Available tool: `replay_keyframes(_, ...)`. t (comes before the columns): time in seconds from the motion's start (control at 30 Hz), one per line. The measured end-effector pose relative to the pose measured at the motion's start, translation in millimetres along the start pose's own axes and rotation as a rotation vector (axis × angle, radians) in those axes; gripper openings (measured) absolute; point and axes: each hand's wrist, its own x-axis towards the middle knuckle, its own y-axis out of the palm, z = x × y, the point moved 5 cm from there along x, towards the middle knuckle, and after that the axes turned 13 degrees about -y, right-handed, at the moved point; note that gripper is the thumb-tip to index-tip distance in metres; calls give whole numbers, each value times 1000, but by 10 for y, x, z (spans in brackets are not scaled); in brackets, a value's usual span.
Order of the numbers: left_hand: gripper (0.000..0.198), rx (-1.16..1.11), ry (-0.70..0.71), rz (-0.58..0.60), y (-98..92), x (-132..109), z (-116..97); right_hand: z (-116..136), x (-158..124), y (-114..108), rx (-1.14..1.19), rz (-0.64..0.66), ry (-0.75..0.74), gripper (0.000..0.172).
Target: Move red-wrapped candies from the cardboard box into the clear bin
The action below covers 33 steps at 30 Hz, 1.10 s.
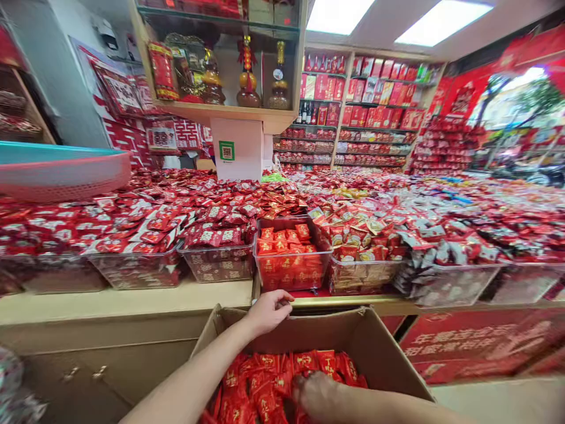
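My left hand [270,312] hovers over the back edge of a cardboard box [348,330], loosely bent, with the fingers a little apart and nothing visible in them. Inside the box lie many red candy packets [269,383] with gold lettering. My right hand [320,396] reaches down among these packets; its fingers are blurred and partly buried, so any grip is hidden. Just beyond my left hand stands a clear plastic bin [291,280], part filled with similar red packets [286,244].
More clear bins with heaped wrapped sweets [220,227] line the counter on both sides. A pink and teal basket [66,171] sits at the left. Overhead juts a display cabinet [229,109] with bottles. Red boxes fill shelves [375,88] behind.
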Motion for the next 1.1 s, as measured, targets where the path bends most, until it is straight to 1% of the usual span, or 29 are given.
replay_keyframes(0.07, 19, -2, -12, -4, -3, -10, -10, -108, -49, -75, 24, -7, 98, 27)
replay_keyframes(0.13, 20, -13, -25, -1, -4, -33, -33, -186, -119, -244, 89, -94, 149, 23)
replay_keyframes(0.17, 21, -18, -34, 2, -5, -52, -52, -218, -170, -373, 129, -170, 167, 22)
replay_keyframes(0.23, 25, -50, -47, 19, -7, -108, -111, -247, -298, -695, 262, -381, 140, 16)
replay_keyframes(0.27, 27, -85, -49, 38, -9, -142, -150, -255, -374, -864, 372, -505, 105, 14)
replay_keyframes(0.33, 33, -175, -33, 103, -6, -216, -243, -289, -528, -1139, 681, -744, 34, 17)
replay_keyframes(0.4, 42, -252, 0, 177, -1, -280, -330, -360, -652, -1275, 992, -934, 23, 21)
replay_keyframes(0.47, 45, -261, 27, 210, 3, -315, -378, -430, -717, -1291, 1175, -1048, 40, 26)
replay_keyframes(0.53, 41, -226, 13, 196, 15, -311, -364, -488, -731, -1251, 1235, -1096, 61, 28)
replay_keyframes(0.63, 37, -214, -69, 146, 49, -267, -283, -559, -701, -1186, 1280, -1111, 83, 29)
replay_keyframes(0.77, 36, -362, -128, 66, 69, -210, -221, -638, -664, -1174, 1338, -1162, 125, 31)
replay_keyframes(0.87, 37, -430, -158, 75, 78, -167, -186, -671, -640, -1157, 1415, -1200, 167, 33)
replay_keyframes(0.97, 36, -399, -150, 114, 60, -126, -155, -698, -623, -1116, 1510, -1200, 228, 36)
replay_keyframes(1.03, 36, -377, -132, 122, 19, -107, -142, -735, -635, -1110, 1541, -1224, 239, 36)
replay_keyframes(1.1, 34, -383, -130, 102, -40, -98, -126, -794, -656, -1104, 1549, -1254, 244, 38)
